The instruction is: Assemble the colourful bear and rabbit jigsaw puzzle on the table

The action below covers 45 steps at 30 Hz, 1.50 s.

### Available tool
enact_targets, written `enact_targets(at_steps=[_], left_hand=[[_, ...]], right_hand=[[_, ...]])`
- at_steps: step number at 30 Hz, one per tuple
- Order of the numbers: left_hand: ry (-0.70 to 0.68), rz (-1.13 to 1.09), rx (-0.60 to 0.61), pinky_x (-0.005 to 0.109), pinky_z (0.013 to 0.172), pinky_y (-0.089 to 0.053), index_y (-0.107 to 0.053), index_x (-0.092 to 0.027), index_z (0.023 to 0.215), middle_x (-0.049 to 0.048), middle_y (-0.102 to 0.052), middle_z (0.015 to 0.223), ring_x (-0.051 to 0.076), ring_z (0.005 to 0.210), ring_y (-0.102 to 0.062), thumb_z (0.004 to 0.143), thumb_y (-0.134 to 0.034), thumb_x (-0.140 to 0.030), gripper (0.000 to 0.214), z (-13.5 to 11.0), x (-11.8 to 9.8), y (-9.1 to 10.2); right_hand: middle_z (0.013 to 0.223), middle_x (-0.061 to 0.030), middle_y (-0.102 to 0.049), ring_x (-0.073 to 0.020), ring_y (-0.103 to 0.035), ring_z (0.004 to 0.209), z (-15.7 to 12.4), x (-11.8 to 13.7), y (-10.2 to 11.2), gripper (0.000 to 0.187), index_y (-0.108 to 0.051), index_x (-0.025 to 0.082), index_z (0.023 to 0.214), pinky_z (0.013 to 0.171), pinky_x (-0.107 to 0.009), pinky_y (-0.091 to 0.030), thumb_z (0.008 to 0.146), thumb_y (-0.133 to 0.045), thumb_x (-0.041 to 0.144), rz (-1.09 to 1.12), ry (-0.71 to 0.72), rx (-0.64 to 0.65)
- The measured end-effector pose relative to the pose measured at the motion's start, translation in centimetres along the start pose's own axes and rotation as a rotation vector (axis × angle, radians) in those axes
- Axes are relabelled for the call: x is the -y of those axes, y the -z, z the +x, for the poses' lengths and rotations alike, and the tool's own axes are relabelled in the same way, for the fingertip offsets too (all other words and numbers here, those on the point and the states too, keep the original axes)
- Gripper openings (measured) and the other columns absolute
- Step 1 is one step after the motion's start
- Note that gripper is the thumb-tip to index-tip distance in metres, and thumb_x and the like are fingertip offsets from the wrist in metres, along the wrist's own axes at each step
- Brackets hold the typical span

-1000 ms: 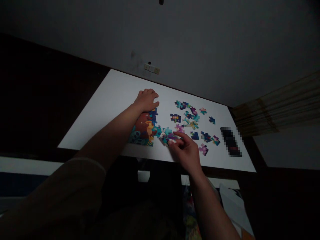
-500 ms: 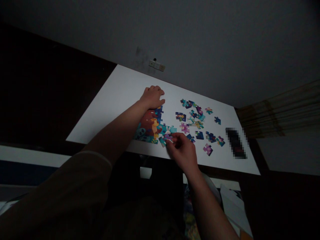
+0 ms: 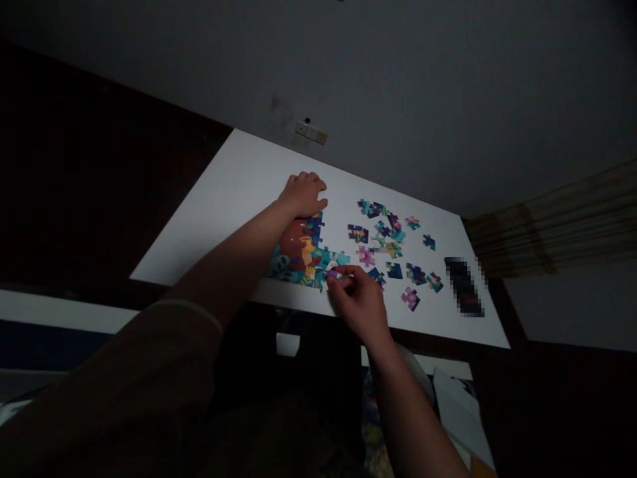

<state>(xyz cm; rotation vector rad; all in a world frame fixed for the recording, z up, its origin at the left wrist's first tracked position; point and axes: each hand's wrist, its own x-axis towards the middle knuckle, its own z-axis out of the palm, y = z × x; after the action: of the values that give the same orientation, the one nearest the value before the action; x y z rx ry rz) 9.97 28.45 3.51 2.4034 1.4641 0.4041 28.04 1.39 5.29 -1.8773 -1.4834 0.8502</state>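
Note:
A partly joined colourful jigsaw lies near the front edge of a white table. My left hand rests on the jigsaw's far corner, fingers curled down against it. My right hand pinches a purple and white puzzle piece at the jigsaw's right front edge. Several loose puzzle pieces lie scattered to the right of the joined part.
A dark blurred flat object lies at the table's right end. A wall socket sits on the grey wall behind the table. Papers lie below the table's front edge. The room is dim.
My right hand has drawn the piece leftward and closer to the joined jigsaw's edge. My left hand has stayed on the jigsaw's far corner. The view has shifted slightly.

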Motion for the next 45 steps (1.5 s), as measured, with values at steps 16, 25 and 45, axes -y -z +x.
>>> enact_targets(at_steps=[16,25,45], left_hand=[[0.006,0.000,-0.006,0.061,0.141,-0.041,-0.079,-0.025,0.164,0.0159,-0.067,0.179,0.043,0.166,-0.055,0.111,-0.065,-0.049,0.059,-0.1,-0.2,0.1],[0.011,-0.015,-0.001,0.062,0.142,-0.040,-0.079,-0.025,0.165,0.0161,-0.066,0.181,0.045,0.167,-0.053,0.110,-0.066,-0.048,0.061,-0.2,-0.3,0.3],[0.006,-0.017,-0.007,0.063,0.142,-0.039,-0.080,-0.029,0.164,0.0151,-0.066,0.180,0.044,0.165,-0.053,0.109,-0.065,-0.050,0.060,0.0,0.0,0.0]], right_hand=[[0.118,-0.0141,-0.090,-0.0334,-0.086,0.104,0.9,-1.0,1.0,0.032,-0.090,0.029,0.132,0.098,-0.052,-0.068,0.111,-0.069,0.042,-0.026,0.292,0.035],[0.112,-0.0117,-0.092,-0.0330,-0.088,0.102,0.9,-0.8,-0.1,0.018,-0.083,0.030,0.111,0.096,-0.050,-0.068,0.111,-0.072,0.044,-0.043,0.299,-0.030],[0.147,-0.0170,-0.087,-0.0407,-0.084,0.131,-0.4,-0.3,1.5,0.057,-0.082,0.029,0.153,0.117,-0.059,-0.066,0.097,-0.078,0.033,-0.053,0.266,0.152]])
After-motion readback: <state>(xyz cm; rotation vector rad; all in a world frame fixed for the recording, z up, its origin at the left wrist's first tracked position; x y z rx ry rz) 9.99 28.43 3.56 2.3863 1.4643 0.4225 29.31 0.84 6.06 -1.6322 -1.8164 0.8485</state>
